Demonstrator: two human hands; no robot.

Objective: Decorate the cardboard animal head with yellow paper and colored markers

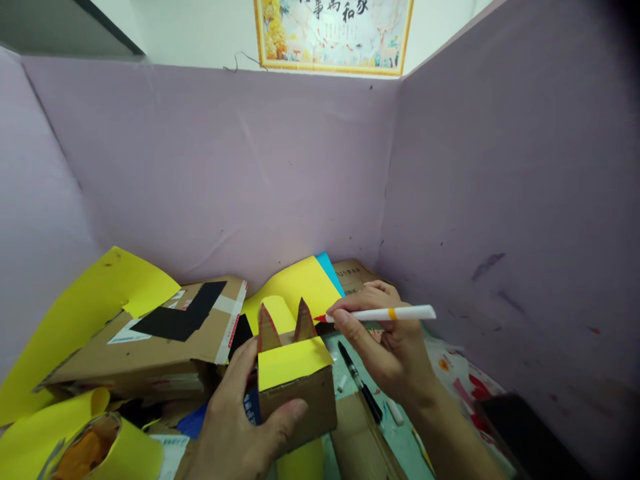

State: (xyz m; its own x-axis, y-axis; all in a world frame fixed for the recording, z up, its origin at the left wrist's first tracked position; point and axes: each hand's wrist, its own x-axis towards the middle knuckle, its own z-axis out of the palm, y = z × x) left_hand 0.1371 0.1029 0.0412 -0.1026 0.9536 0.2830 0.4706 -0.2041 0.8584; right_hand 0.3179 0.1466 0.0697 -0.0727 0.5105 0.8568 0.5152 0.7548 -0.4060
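My left hand (250,407) is closed round a small cardboard box (300,407) with a yellow paper strip (295,363) across its upper edge. Two pointed cardboard ears (269,328) stand up from the box, their edges coloured red. In my right hand (387,333) is a white marker (405,313) with an orange band and a red tip. That tip points left, close beside the right-hand ear; whether it touches cannot be made out. Below the box a yellow paper piece (303,460) shows in part.
A large cardboard box (150,350) with a black paper piece (183,313) lies at left. Yellow sheets (305,283) lean at the back. A yellow paper tube (130,450) sits front left. A black pen (360,380) and cardboard strip (365,433) lie on the green table. Lilac panels surround the workspace.
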